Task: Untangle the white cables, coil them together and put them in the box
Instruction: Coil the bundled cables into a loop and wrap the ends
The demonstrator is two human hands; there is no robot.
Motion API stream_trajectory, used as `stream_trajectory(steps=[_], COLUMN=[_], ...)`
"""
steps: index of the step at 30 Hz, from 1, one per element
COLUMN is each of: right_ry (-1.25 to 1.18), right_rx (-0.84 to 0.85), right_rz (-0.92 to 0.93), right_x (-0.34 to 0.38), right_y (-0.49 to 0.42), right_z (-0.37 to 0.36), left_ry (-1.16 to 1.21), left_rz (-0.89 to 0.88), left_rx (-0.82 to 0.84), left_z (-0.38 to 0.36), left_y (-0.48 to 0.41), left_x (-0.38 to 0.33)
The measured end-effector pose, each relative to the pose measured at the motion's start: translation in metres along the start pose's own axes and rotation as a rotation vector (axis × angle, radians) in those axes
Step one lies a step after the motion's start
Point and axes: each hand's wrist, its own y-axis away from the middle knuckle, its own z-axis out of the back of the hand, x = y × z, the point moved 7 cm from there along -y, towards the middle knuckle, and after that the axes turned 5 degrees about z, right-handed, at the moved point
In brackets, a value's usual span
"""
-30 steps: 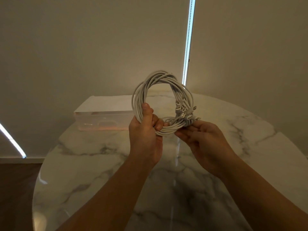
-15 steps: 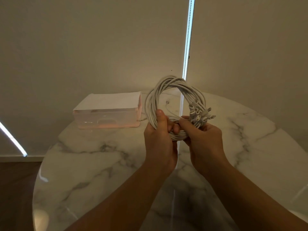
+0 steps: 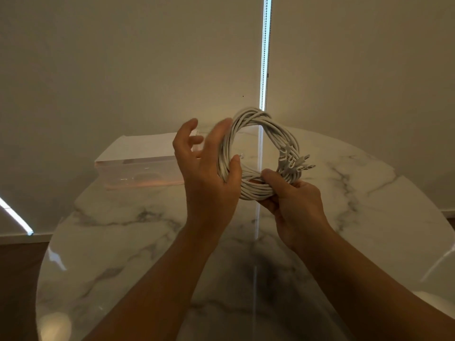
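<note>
One coil: right hand grips its bottom, left hand lies spread alongside; best keep plugs bunched when carrying to box

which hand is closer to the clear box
Left. The left hand overlaps the box at its right end, open by the cable coil; the right hand grips the coil's bottom, farther right.
</note>
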Motion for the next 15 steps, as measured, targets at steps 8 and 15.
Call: stream_trajectory(steps=[8, 15], right_ry=[-0.091, -0.062], right_rx=[0.019, 0.001], right_rz=[-0.049, 0.031], right_x=[-0.002, 0.006], right_y=[-0.001, -0.003], right_z=[0.007, 0.011], left_ry=[-0.302, -0.494], left_rz=[-0.625, -0.802], left_rx=[0.441, 0.589], left_z=[-0.035, -0.045], left_y=[0.002, -0.011], left_x=[-0.018, -0.03])
